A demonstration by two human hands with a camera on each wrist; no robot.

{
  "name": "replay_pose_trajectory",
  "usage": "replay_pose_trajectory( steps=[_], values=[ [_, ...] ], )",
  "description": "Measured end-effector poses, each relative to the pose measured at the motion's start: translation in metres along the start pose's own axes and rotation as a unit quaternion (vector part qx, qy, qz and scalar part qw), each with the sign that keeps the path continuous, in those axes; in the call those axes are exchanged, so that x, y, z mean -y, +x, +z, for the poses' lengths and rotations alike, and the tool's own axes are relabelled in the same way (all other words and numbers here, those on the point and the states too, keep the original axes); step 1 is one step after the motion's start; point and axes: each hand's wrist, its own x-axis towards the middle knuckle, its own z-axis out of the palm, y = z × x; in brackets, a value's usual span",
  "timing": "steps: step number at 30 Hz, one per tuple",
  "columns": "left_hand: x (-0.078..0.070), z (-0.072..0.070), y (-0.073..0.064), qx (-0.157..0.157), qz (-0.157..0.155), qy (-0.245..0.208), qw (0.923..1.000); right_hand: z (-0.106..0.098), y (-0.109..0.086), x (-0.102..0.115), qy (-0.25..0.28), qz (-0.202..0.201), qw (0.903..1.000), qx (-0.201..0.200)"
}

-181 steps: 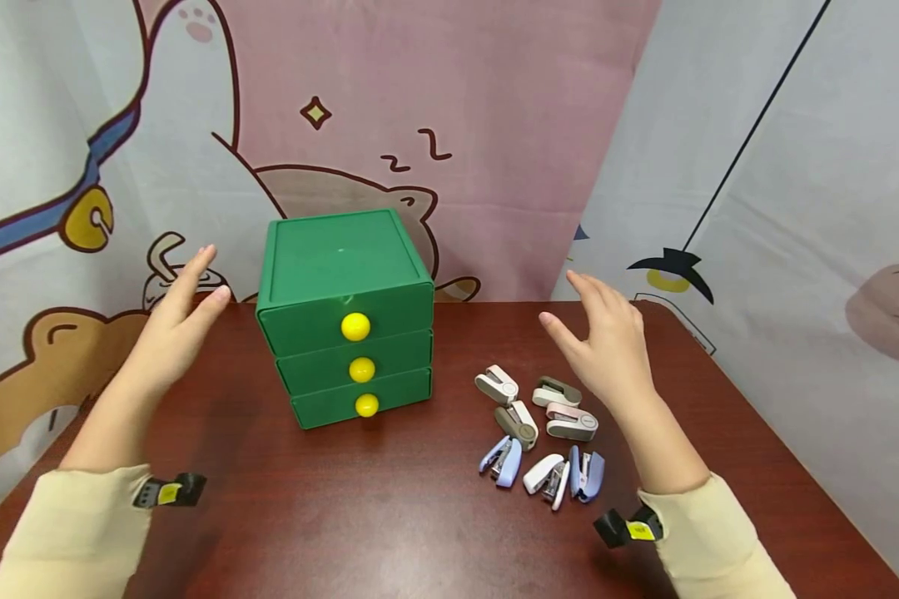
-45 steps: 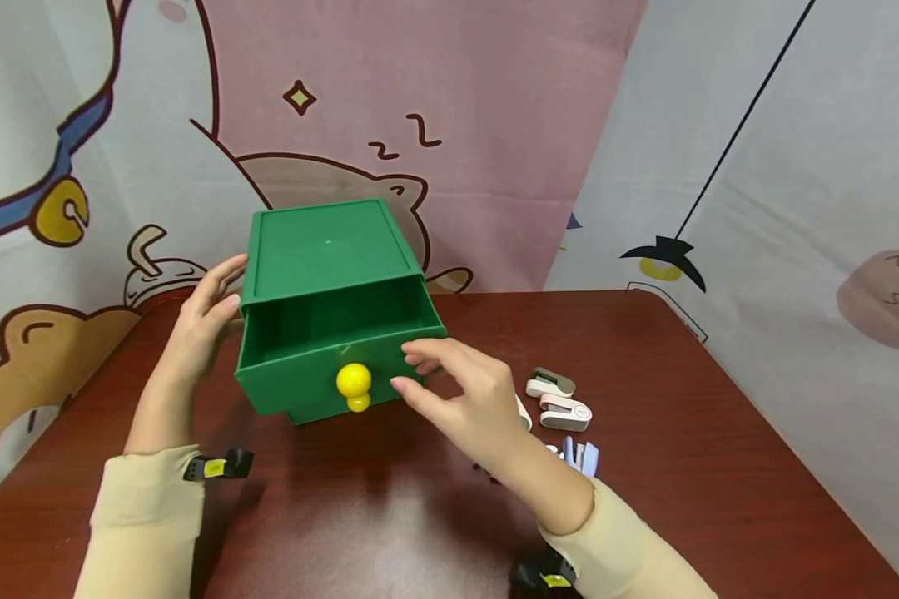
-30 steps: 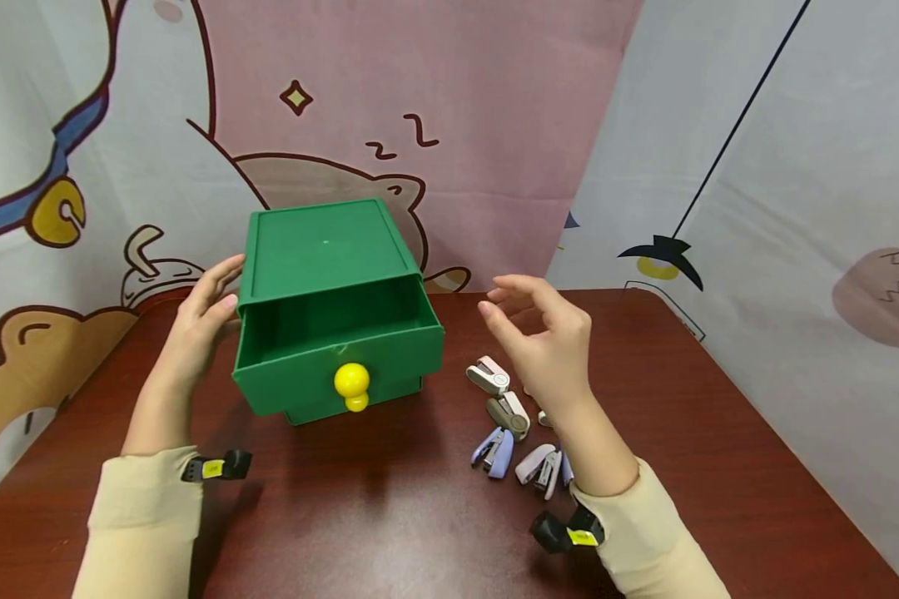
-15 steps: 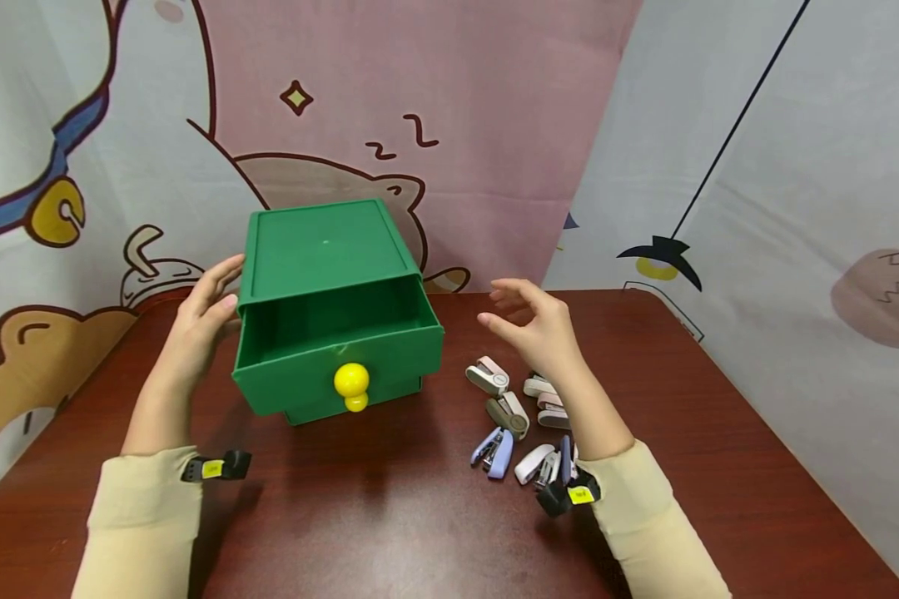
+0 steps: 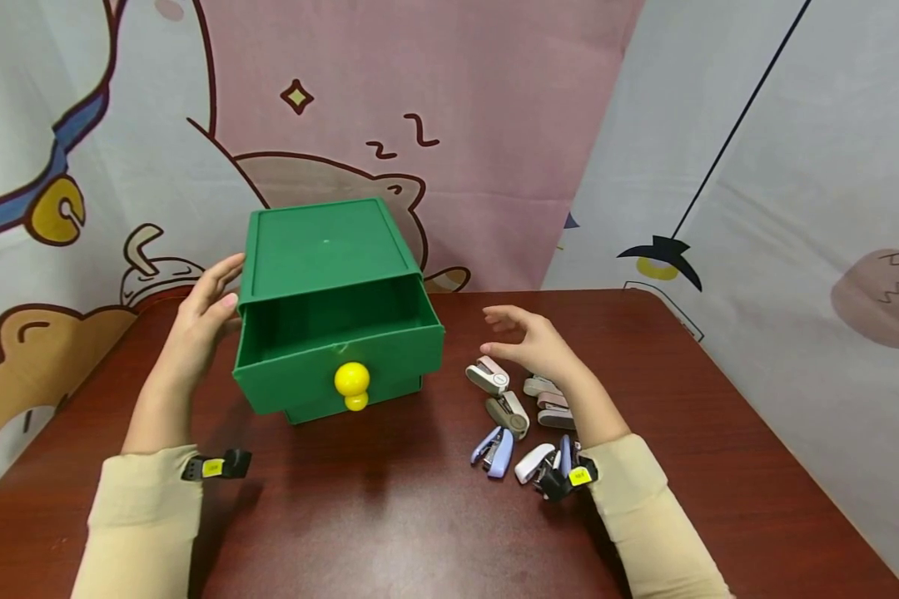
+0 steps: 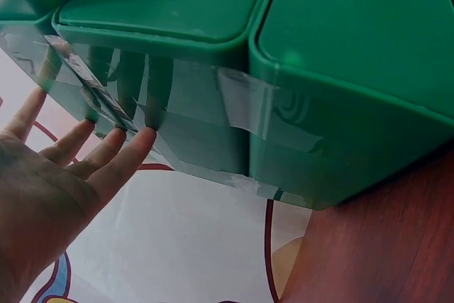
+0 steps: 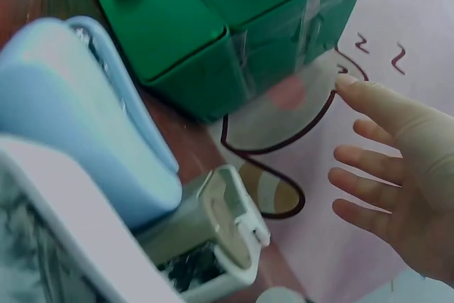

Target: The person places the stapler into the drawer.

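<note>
A green drawer cabinet [image 5: 325,249] stands at the left, its top drawer [image 5: 300,378] pulled out by a yellow knob [image 5: 352,380]. My left hand [image 5: 195,329] rests against the cabinet's left side; in the left wrist view its straight fingertips [image 6: 145,136] touch the taped wall. Over the mini staplers my right hand [image 5: 535,343] hovers with loosely bent fingers, holding nothing. Nearest below it lies a white-and-pink stapler [image 5: 488,375]. Close by are a brown-and-white stapler [image 5: 508,414], a blue stapler [image 5: 493,452], a white stapler [image 5: 535,462] and a pink stapler [image 5: 554,410], partly covered by the right arm.
Another blue stapler [image 5: 566,456] and a grey-toned stapler [image 5: 539,386] are partly hidden by the right arm and its wrist camera [image 5: 558,481]. The dark red table [image 5: 389,516] reaches back to a printed curtain [image 5: 494,150].
Six seconds ago all drawers were shut and both hands were raised; the top drawer has since come out. My right hand has left the drawer front, moved right and lowered toward the staplers.
</note>
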Motion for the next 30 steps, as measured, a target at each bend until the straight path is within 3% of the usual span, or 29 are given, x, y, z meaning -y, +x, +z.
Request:
replay_pose_trajectory(
  steps=[8, 19, 30],
  values=[
    [0.000, 0.000, 0.000, 0.000, 0.003, -0.005, 1.0000, 0.002, 0.000, -0.024, -0.007, 0.004, 0.9981, 0.061],
    [-0.001, 0.000, 0.000, 0.007, 0.009, -0.006, 0.9999, 0.004, -0.003, -0.033, 0.012, 0.031, 0.9880, 0.151],
    [-0.001, 0.000, -0.001, 0.009, 0.008, -0.003, 0.9999, 0.008, -0.005, -0.039, 0.011, 0.039, 0.9816, 0.187]
  ],
)
